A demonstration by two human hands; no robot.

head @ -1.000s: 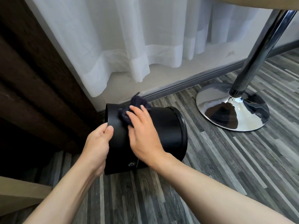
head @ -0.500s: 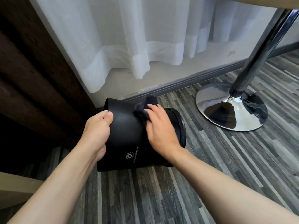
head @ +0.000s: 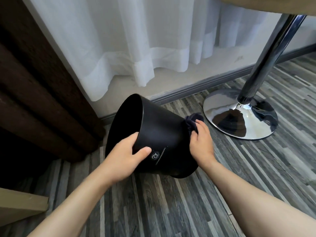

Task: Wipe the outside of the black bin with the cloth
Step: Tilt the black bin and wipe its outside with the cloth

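- Head view: black bin point(head: 164, 134) tipped on its side on the grey wood-plank floor point(head: 171, 202), open mouth turned left toward the dark brown curtain point(head: 34, 82), closed bottom end turned right.
- Small round logo with a line of white print visible on the bin's near side, just right of the left thumb.
- Left hand point(head: 126, 158) clamped on the bin's rim: fingers hooked inside the mouth, thumb pressed on the outer wall.
- Right hand point(head: 201, 142) closed around a dark cloth point(head: 192, 122), pressing it against the bin at its bottom end; bunched fabric sticking out above the knuckles.
- Both bare forearms reaching in from the lower edge of the frame.
- Chrome table base point(head: 239, 117) on the floor just right of the cloth, apart from the bin, its shiny pole point(head: 270, 52) rising to a tabletop edge at upper right.
- White sheer curtain point(head: 136, 40) hanging behind the bin, hem ending above a grey skirting board point(head: 196, 87).
- Pale board edge at lower left; unclear what it belongs to.
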